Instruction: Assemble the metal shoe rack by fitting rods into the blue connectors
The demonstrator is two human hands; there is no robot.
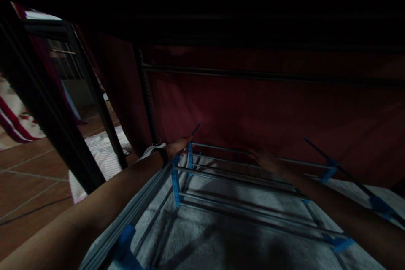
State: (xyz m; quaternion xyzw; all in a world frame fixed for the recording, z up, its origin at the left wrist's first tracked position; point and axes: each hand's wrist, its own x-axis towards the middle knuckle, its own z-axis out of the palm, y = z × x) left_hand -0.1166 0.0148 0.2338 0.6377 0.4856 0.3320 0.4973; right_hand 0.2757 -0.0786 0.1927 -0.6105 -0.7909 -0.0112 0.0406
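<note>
At five o'clock, slender grey metal rods (pixel 237 181) look smooth, faintly glossy; at seven, a rectangular blue plastic bracket (pixel 176 187), matt; at six, flat whitish cloth (pixel 190 228), rough; toward three, hanging dark-red cloth (pixel 300 112), matt.

Open gaps between rods (pixel 202 173), red cloth (pixel 268 114) behind

My left forearm (pixel 95 206) bare up to edge of view, broad at near end, tapering smoothly. Dark, nearly black wristband (pixel 164 157) circles far end of it, fairly wide; watch or bracelet, can't tell. My left hand (pixel 177 147) bare past band, small in view. My right forearm (pixel 335 206) bare along all that shows, long, narrowing. My right hand (pixel 267 161) bare, soft-edged in shadow; fingers (pixel 254 154) too dim and blurred for detail.
</note>
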